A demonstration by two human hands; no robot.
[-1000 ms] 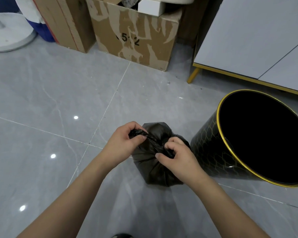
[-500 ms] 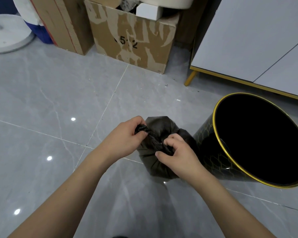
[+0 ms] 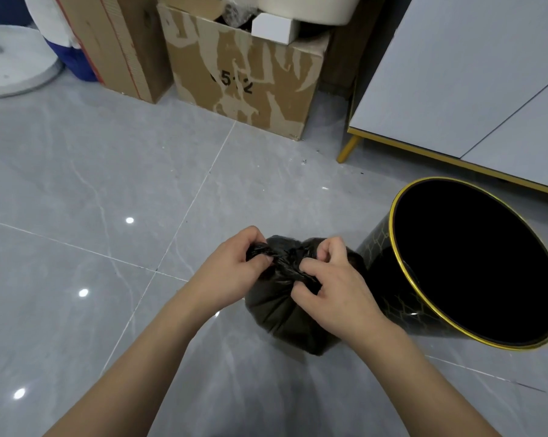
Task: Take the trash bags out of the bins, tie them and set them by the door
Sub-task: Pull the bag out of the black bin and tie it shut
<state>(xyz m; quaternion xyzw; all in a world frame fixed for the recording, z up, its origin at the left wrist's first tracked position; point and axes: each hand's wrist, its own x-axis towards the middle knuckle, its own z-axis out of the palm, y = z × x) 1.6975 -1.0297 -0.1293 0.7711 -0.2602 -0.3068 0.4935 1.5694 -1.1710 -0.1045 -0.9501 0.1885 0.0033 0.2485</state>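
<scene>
A small black trash bag (image 3: 282, 316) sits on the grey tile floor, just left of a black bin with a gold rim (image 3: 398, 269). The bin's inside looks dark and I cannot see any liner in it. My left hand (image 3: 231, 272) pinches a twisted end of the bag's neck on the left side. On the right side, my right hand (image 3: 329, 288) pinches the other bunched end with thumb and fingers. The bag's lower body bulges below both hands, and the hands partly hide its gathered neck.
A worn cardboard box (image 3: 244, 77) and a taller carton (image 3: 115, 42) stand at the back. A white round stand base (image 3: 17, 64) lies at far left. A grey cabinet with gold legs (image 3: 455, 80) sits behind the bin. Open tile floor (image 3: 77, 184) spreads to the left.
Both hands keep working the bag's neck; the right hand's fingers have shifted on the twisted plastic and the two ends are pulled a little further apart. The view has drifted slightly.
</scene>
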